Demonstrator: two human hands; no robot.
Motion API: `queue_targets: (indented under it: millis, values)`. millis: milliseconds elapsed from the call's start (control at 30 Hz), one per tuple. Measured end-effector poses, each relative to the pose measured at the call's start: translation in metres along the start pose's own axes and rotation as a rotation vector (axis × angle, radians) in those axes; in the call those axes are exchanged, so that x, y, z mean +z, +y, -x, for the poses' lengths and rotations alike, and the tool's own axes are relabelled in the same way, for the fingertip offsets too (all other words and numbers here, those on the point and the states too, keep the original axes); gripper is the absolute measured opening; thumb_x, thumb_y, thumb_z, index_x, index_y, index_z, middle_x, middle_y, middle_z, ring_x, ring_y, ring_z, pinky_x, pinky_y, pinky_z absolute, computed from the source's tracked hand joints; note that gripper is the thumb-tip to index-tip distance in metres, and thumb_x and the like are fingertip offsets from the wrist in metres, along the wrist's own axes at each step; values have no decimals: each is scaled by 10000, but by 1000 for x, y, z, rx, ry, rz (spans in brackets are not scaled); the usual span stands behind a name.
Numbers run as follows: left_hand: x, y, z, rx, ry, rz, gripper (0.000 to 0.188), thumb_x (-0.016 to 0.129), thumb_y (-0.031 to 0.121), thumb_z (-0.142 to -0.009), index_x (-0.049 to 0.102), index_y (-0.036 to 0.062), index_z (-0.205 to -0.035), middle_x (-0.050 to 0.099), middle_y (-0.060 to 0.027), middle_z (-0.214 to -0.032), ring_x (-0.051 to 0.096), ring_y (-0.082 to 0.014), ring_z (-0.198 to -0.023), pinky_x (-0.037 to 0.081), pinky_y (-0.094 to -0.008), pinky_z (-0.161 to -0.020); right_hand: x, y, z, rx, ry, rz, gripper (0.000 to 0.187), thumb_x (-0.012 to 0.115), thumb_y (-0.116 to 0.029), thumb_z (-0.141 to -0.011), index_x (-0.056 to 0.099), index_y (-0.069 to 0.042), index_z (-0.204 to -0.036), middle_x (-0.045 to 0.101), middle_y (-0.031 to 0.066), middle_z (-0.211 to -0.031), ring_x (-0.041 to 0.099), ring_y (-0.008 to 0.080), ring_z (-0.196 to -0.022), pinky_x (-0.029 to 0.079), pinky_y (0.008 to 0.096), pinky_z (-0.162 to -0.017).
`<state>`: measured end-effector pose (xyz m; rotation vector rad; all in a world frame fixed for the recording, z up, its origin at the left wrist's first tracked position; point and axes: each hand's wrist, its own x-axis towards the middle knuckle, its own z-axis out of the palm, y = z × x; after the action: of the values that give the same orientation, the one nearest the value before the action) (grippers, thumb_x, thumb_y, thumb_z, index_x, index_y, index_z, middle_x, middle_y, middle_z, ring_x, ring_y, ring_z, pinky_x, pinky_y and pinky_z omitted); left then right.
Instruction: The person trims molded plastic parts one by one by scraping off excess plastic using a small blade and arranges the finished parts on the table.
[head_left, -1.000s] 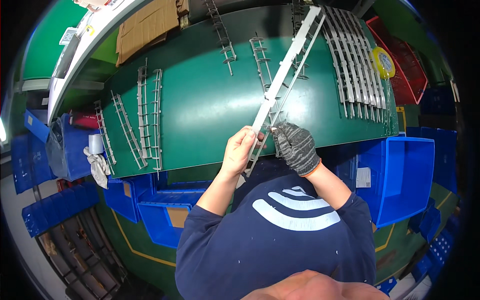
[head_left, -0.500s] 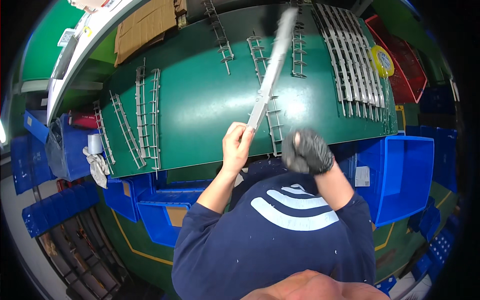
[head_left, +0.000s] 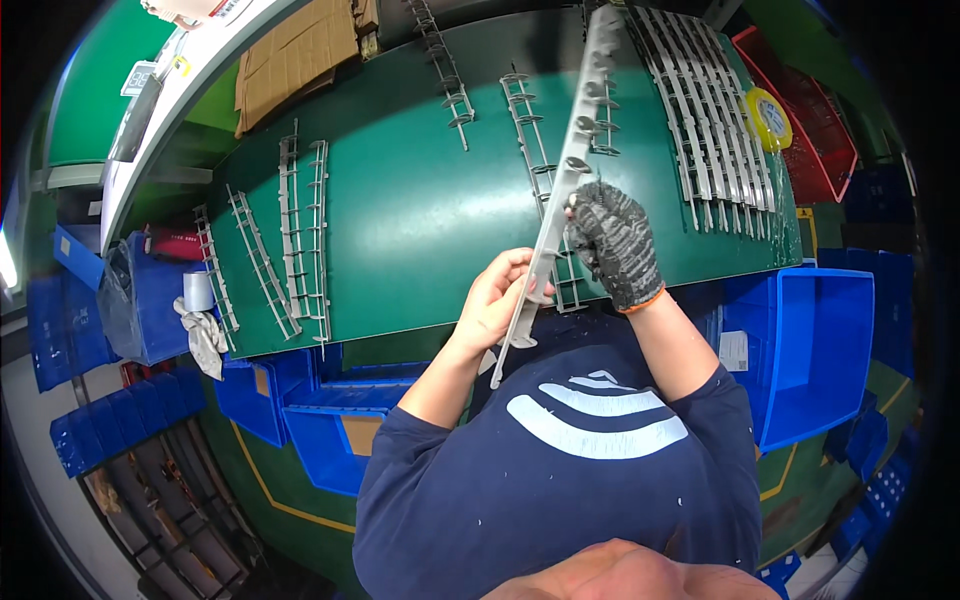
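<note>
We are gripping a long pale strip point(head_left: 551, 235) with our bare left hand point(head_left: 497, 295), its fingers closing around the strip's lower part, short of the near end. Our right hand point(head_left: 618, 245), in a dark grey glove with an orange cuff, is touching the strip farther up; its fingers are curling at the right edge, though we cannot tell whether they are pinching it. The strip is slanting above the tabletop point(head_left: 400, 230), its near end hanging just in front of our dark shirt point(head_left: 560, 500) and its far end pointing away, leaning right. Small rounded tabs are jutting from its right side. Behind it, a similar framed strip point(head_left: 525, 120) is lying on the green surface. At the left, four slim racks point(head_left: 292, 230) are lying roughly side by side. At the far right, a row of strips point(head_left: 705, 130) is resting close together, with a yellow tape roll point(head_left: 768, 120) sitting beside it and a red bin point(head_left: 825, 130) standing beyond.
</note>
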<state>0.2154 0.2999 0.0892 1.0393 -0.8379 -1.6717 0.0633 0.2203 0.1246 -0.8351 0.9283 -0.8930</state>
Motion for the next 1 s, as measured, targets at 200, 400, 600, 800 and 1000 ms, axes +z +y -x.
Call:
queue_targets:
  millis: [200,400,600,800,1000]
  values:
    - [-4,1,2,-113,149,272,346,446,275,-828,374,50,-1080,513,-128,-628,496,-173,-392,433,-275,-379,-16,22,0,-350,-19,621,180,491,-183,-793,542,-10,-806,545,38,-651,498,132,-558,406,259,-518]
    - [-9,2,7,-61,240,131,358,345,286,-866,374,29,-1113,498,-104,-560,497,-145,-386,441,-242,-377,-2,33,15,-488,-238,1037,206,469,-204,-782,556,-18,-769,547,162,-721,526,304,-641,414,372,-560]
    - [-8,1,9,-37,267,95,381,333,310,-868,389,19,-1108,498,-98,-555,495,-138,-385,429,-232,-365,0,35,19,-364,-375,1065,171,479,-159,-774,565,-14,-800,553,157,-722,528,300,-635,414,371,-563]
    - [-19,-1,12,-6,289,123,384,357,330,-856,402,26,-1086,495,-117,-545,492,-158,-377,426,-245,-345,-1,37,10,-425,-192,938,149,492,-147,-763,570,-22,-787,552,141,-695,531,292,-622,419,348,-565]
    - [-94,-27,30,69,606,-36,333,410,258,-844,414,27,-1085,508,-97,-563,496,-147,-376,436,-246,-340,-13,74,-29,-326,29,1445,270,503,-289,-736,561,-62,-870,516,119,-826,511,253,-750,428,357,-644]
